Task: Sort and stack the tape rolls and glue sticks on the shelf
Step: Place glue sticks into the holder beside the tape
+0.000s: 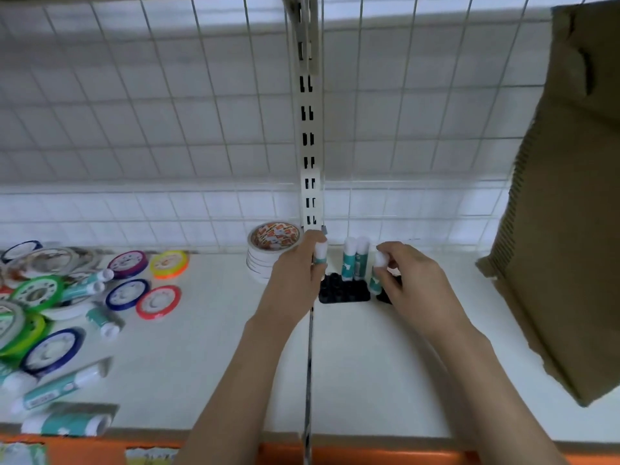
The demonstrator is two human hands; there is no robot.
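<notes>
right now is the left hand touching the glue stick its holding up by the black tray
Touching. The head view shows the left hand with fingers curled around the glue stick, its white cap poking out above them, over the black tray.

Smooth matt white shelf is carrying glossy plastic tape rolls; rough brown corrugated cardboard is leaning at its right edge.
</notes>
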